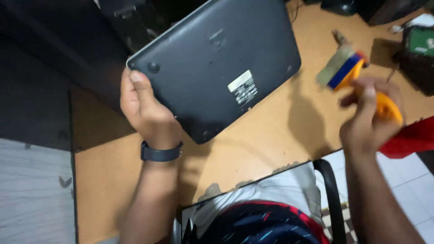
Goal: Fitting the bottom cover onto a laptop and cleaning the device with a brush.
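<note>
My left hand [143, 106] grips the near-left edge of a dark grey laptop [217, 58] that lies upside down on the tan wooden desk [271, 135], its underside with a white label and rubber feet facing up. A dark wristband sits on that wrist. My right hand [368, 119] is raised over the desk's right side, closed around the orange handle of a brush [350, 70] with a blue band and pale bristles pointing up-left. The brush is blurred.
A green circuit board [420, 40] and dark parts lie at the far right of the desk. A red cloth [409, 138] is at the right edge. A black chair arm [332, 190] and white floor tiles show below.
</note>
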